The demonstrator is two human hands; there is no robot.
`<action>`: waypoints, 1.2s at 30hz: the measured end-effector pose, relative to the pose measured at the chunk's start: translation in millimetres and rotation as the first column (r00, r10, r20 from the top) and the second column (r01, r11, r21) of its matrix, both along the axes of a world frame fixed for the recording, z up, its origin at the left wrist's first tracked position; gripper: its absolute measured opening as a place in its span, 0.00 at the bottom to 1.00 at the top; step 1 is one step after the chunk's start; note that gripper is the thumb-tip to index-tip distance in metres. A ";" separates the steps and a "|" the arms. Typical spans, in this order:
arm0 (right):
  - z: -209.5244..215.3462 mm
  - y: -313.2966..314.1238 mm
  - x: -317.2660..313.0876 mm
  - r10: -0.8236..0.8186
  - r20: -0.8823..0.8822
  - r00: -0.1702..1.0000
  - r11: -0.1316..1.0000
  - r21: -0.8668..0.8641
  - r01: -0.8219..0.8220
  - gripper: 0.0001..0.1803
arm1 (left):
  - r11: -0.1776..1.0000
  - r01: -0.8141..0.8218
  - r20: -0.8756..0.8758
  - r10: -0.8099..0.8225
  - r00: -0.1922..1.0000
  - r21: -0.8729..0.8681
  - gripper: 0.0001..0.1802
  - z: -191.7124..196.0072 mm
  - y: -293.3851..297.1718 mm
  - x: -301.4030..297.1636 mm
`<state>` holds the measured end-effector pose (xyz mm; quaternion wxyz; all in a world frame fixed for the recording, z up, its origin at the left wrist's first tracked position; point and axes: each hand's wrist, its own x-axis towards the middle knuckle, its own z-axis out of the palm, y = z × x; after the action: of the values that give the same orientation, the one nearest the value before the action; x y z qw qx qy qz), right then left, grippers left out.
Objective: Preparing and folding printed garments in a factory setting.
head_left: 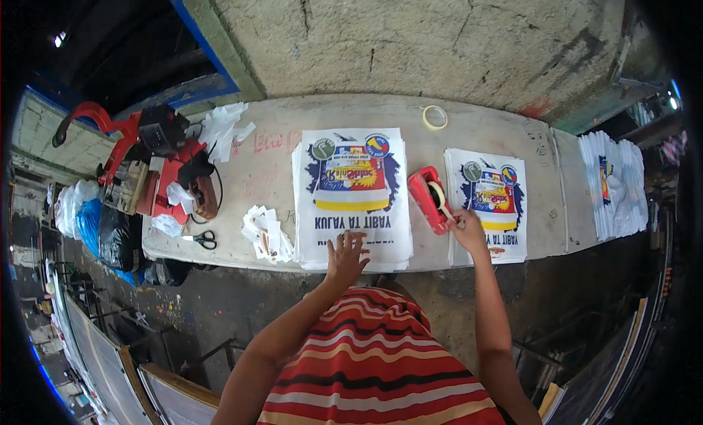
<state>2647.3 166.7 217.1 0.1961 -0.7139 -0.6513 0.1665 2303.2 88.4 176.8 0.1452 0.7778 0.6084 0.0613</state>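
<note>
Pressed lightly on a stack of white printed sheets, the left hand, fingers spread wide. At the near end of a red tape dispenser, the right hand, fingers drawn narrow and touching it. Cannot tell whether pinching the tape.

On the tabletop, around its middle and reaching the front edge, the stack: flat, upright in line with the body, sides slightly uneven with lower sheets peeking out. Printed on the top sheet: a dark blue ragged splash, a red and yellow panel, two round badges toward the back edge, bold dark lettering toward the front edge. Just to the right, slanted between the stacks, the dispenser, with a pale roll inside. Beside it, also reaching the front edge, a second stack with the same print.

Behind both stacks, bare room as far as the back edge, broken only by a loose tape roll. Right of the second stack, another bare strip, then folded white bags or sheets near the right end. Close against the first stack's left side, paper scraps; farther left, near the front edge, black-handled scissors.
</note>
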 end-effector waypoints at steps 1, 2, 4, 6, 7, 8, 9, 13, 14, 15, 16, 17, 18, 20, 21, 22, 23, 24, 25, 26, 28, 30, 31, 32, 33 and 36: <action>-11.4 -0.4 8.0 -0.007 -0.198 0.980 0.998 -0.065 -0.006 0.10 | 1.000 0.011 0.005 -0.011 1.000 -0.002 0.34 -0.2 0.3 -0.9; -21.0 0.5 16.9 -0.047 -0.373 0.927 0.989 -0.150 -0.010 0.11 | 0.999 0.003 0.042 -0.001 0.999 -0.045 0.29 -0.5 0.6 -2.5; -37.4 2.5 24.9 -0.105 -0.539 0.836 0.976 -0.218 -0.018 0.11 | 0.996 0.062 0.133 -0.054 0.990 -0.062 0.23 -0.8 1.3 -6.7; -43.6 -0.3 25.8 -0.296 -0.923 0.246 0.948 -0.316 -0.047 0.11 | 0.986 0.159 0.225 -0.143 0.964 -0.057 0.15 -1.1 4.8 -8.6; -43.6 3.3 22.5 -0.023 -0.713 0.701 0.995 -0.081 -0.050 0.08 | 0.983 0.179 0.247 -0.163 0.955 -0.045 0.13 0.2 4.9 -6.9; -39.6 5.3 20.7 0.113 -0.361 0.926 0.983 0.175 -0.051 0.05 | 0.983 0.184 0.283 -0.169 0.944 -0.027 0.22 1.4 7.0 -4.4; -35.0 3.4 13.8 0.050 -0.548 0.835 0.985 0.167 0.051 0.07 | 0.992 0.125 0.192 -0.120 0.974 -0.013 0.36 4.7 4.8 -1.4; -13.4 -9.6 13.7 -0.142 -0.629 0.765 0.990 -0.079 0.118 0.06 | 0.990 0.046 0.035 -0.041 0.999 -0.137 0.44 16.7 5.4 8.5; -13.6 -12.9 14.1 -0.177 -0.664 0.727 0.984 -0.147 0.105 0.07 | 0.984 0.046 0.010 -0.045 0.999 -0.170 0.44 18.6 6.7 10.0; -16.0 -15.9 15.9 -0.205 -0.648 0.733 0.978 -0.169 0.124 0.07 | 0.983 0.047 -0.005 -0.049 0.999 -0.177 0.44 19.9 8.6 11.1; -20.5 -19.9 18.1 -0.206 -0.629 0.750 0.978 -0.100 0.184 0.09 | 0.982 0.045 -0.032 -0.052 0.998 -0.184 0.44 20.5 9.4 12.0; -26.1 -24.1 19.6 -0.207 -0.610 0.765 0.971 -0.035 0.236 0.12 | 0.978 0.050 -0.045 -0.060 0.997 -0.201 0.44 21.0 10.9 12.3; -32.6 -24.9 23.6 -0.242 -0.626 0.741 0.970 -0.132 0.205 0.16 | 0.978 0.047 -0.049 -0.058 0.997 -0.203 0.44 20.5 11.0 12.5; -44.3 -29.9 26.8 -0.181 -0.696 0.695 0.981 -0.076 0.179 0.16 | 0.981 0.048 -0.056 -0.060 0.997 -0.189 0.43 19.8 11.0 12.9; -48.4 -32.2 28.2 -0.212 -0.734 0.645 0.975 -0.117 0.188 0.15 | 0.980 0.044 -0.063 -0.057 0.996 -0.192 0.43 19.4 10.5 13.3; -51.4 -33.1 28.9 -0.206 -0.752 0.626 0.978 -0.132 0.163 0.14 | 0.980 0.040 -0.047 -0.050 0.998 -0.197 0.43 18.9 10.4 13.6; -53.2 -33.9 29.6 -0.163 -0.780 0.604 0.985 -0.092 0.146 0.14 | 0.979 0.031 -0.032 -0.038 0.999 -0.204 0.43 18.2 9.8 14.1; -53.7 -33.3 30.8 -0.131 -0.755 0.642 0.990 -0.062 0.130 0.12 | 0.980 0.033 0.011 -0.032 0.999 -0.197 0.43 17.9 10.4 13.9; -54.3 -31.4 28.9 -0.119 -0.730 0.673 0.993 -0.072 0.096 0.10 | 0.983 0.056 0.037 -0.050 0.998 -0.175 0.43 16.9 10.5 14.0; -53.1 -31.5 30.1 -0.058 -0.720 0.692 0.998 -0.046 0.036 0.08 | 0.977 0.047 0.111 -0.024 0.994 -0.207 0.42 16.8 9.9 12.4; -51.3 -28.1 33.1 0.083 -0.439 0.895 0.997 0.042 -0.071 0.13 | 0.973 0.212 0.043 -0.209 0.977 -0.088 0.40 15.1 8.3 9.7; -49.1 -25.2 37.7 0.145 -0.216 0.966 0.986 0.116 -0.122 0.13 | 0.988 0.060 0.066 -0.050 0.997 -0.144 0.40 13.4 6.6 8.8; -47.9 -25.9 40.9 0.195 -0.080 0.978 0.967 0.184 -0.178 0.13 | 0.992 0.070 0.043 -0.065 0.997 -0.104 0.39 12.7 6.6 8.0; -45.3 -33.8 44.2 0.120 -0.143 0.982 0.993 0.015 -0.119 0.12 | 0.989 0.030 -0.056 -0.039 0.998 -0.146 0.40 12.9 3.7 7.0; -41.7 -37.4 50.0 0.015 -0.160 0.987 0.989 -0.144 -0.038 0.11 | 0.993 0.018 -0.138 -0.034 0.990 -0.117 0.40 11.2 5.0 7.8; -33.9 -68.8 46.5 -0.176 -0.329 0.928 0.974 -0.192 0.116 0.10 | 0.986 0.002 -0.001 -0.002 1.000 -0.166 0.42 8.9 6.1 3.5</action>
<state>2693.8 97.9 183.2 0.2574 -0.7344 -0.5354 0.3282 2306.7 94.4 185.7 0.2092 0.7637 0.6107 0.0097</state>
